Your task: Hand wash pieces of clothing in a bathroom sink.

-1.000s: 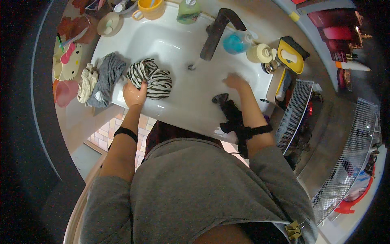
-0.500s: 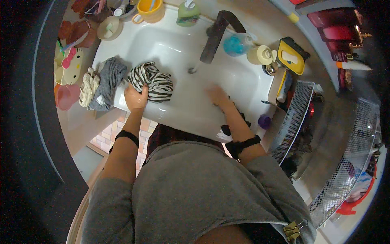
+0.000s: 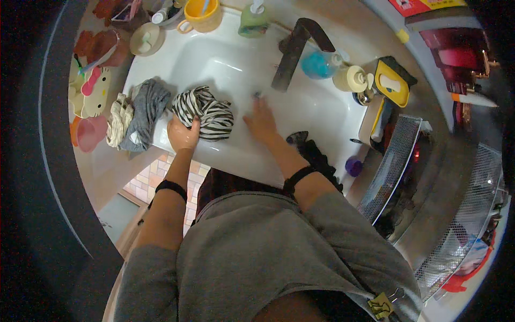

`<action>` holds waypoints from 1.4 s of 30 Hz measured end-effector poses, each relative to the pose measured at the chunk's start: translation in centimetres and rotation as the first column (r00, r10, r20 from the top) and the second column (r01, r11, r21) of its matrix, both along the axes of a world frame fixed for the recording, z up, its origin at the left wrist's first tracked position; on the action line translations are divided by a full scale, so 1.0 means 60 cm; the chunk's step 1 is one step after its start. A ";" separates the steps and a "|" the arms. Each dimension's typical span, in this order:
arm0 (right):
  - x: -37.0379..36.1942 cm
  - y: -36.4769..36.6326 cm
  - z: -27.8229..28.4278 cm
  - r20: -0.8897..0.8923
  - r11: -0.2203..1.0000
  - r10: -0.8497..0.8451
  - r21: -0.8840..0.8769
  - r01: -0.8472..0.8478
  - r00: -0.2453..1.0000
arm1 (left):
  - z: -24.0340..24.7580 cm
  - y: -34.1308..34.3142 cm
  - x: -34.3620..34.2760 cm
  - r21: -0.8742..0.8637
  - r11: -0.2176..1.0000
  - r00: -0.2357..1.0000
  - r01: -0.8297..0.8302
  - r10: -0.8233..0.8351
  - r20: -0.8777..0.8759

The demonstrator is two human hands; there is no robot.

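Note:
My left hand is closed on a bunched black-and-white striped cloth at the left side of the white sink. Its thumb lies on the near side of the bundle. My right hand is in the basin, slightly blurred, with the thumb apart and fingers stretched toward the drain. It appears to hold nothing. Above and to the right of it stands the dark faucet. A black lacy cloth lies on the sink's right front rim, beside my right forearm.
Grey cloth and cream cloth rest on the left rim. Behind are an orange mug, a green soap bottle, a blue bottle and a cream pump bottle. Wire mesh baskets stand at right.
My right hand has moved left across the basin to the drain, uncovering more of the black cloth. My left hand keeps its grip on the striped cloth. The view has shifted slightly.

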State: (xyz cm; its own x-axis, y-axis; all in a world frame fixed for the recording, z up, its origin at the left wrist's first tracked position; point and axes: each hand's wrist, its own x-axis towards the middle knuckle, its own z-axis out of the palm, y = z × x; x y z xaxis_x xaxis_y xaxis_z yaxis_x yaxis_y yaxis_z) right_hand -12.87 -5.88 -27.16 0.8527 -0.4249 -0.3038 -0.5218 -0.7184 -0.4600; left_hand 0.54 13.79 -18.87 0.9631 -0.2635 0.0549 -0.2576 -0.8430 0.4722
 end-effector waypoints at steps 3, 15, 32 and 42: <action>0.004 0.002 -0.008 -0.081 1.000 0.015 -0.002 -0.015 0.997 | -0.002 0.002 0.003 -0.024 1.000 1.000 0.021 -0.020 0.003; 0.019 -0.003 -0.008 -0.041 1.000 -0.018 0.000 0.018 0.999 | 0.002 0.001 -0.002 -0.020 1.000 1.000 -0.002 0.002 -0.001; 0.021 -0.036 0.039 -0.156 0.984 -0.028 0.170 0.055 0.987 | 0.001 0.003 -0.004 0.007 0.999 0.999 0.032 -0.032 -0.038; -0.049 -0.019 0.189 -0.404 -0.367 -0.630 0.907 0.204 0.663 | 0.073 -0.134 -0.060 -0.468 0.710 0.420 -0.526 -0.262 -0.869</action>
